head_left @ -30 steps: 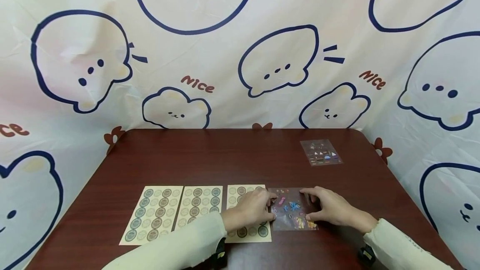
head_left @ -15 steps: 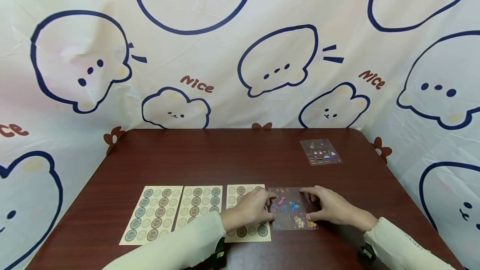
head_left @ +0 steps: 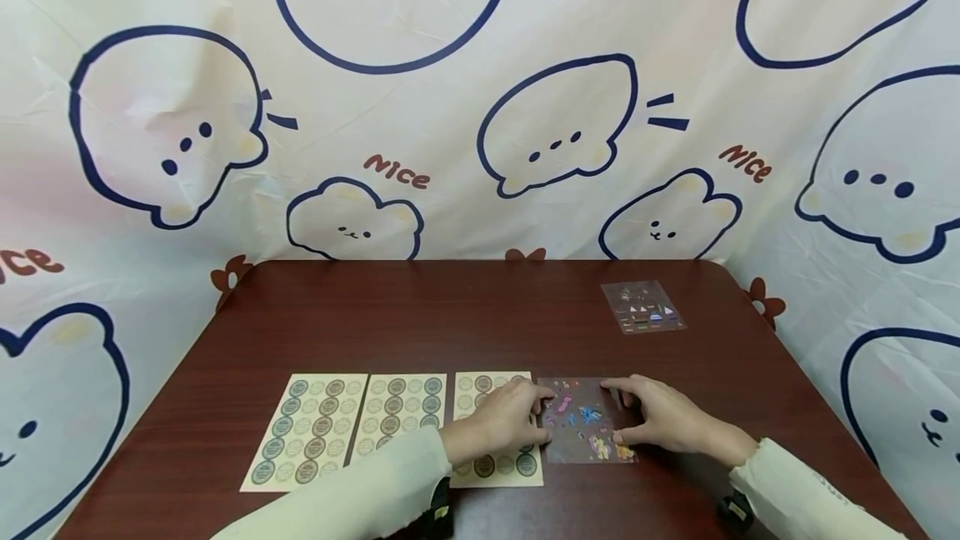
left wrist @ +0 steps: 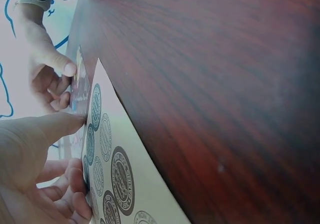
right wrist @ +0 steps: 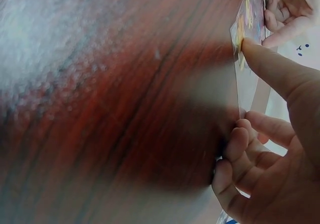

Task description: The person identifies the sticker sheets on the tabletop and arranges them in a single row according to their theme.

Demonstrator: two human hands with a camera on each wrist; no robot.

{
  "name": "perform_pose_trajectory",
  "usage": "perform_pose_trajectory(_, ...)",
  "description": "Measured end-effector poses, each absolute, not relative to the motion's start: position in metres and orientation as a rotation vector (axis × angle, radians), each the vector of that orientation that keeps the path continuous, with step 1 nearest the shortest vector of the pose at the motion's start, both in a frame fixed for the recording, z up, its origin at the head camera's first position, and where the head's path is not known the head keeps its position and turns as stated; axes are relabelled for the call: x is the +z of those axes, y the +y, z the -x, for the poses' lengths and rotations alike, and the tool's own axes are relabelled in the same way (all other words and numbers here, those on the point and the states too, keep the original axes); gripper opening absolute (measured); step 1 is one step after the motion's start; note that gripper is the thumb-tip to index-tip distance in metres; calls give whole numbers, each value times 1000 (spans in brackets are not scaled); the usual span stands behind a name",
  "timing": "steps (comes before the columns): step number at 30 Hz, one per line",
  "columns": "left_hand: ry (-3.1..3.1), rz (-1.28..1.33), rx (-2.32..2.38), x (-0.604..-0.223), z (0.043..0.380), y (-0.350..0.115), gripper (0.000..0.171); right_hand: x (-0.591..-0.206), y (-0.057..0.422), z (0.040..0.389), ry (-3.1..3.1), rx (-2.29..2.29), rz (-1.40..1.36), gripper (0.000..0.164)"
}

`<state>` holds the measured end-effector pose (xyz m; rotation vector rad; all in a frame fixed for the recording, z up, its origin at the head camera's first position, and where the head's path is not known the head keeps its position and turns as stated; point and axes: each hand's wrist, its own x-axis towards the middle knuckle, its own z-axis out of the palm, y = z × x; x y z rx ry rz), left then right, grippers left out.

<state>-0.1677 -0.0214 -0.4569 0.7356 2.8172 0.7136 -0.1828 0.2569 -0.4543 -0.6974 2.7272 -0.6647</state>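
Observation:
A clear sticker sheet [head_left: 581, 444] with small colourful figures lies flat on the table between my two hands. My left hand [head_left: 502, 417] lies over the right-hand cream sheet of round stickers [head_left: 517, 475], with thumb and index fingertips at the clear sheet's left edge. On the opposite side, my right hand [head_left: 669, 415] touches the clear sheet with its thumb near the lower right corner and a fingertip near the upper right one. In the right wrist view that thumb [right wrist: 265, 59] presses on the yellow figures. Neither hand's fingers close round anything.
Two more cream sheets of round stickers, one at the far left [head_left: 303, 432] and one in the middle [head_left: 401, 398], lie in a row beside the third. Another clear sticker sheet [head_left: 643, 307] lies at the back right of the brown table [head_left: 420, 315]. A printed cloth [head_left: 450, 123] hangs behind.

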Motion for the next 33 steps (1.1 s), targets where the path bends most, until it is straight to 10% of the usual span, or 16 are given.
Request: perform_pose_trajectory(33, 2790, -768, 768, -458, 169, -23, 55, -458, 258, 180, 2770, -663, 684, 71)
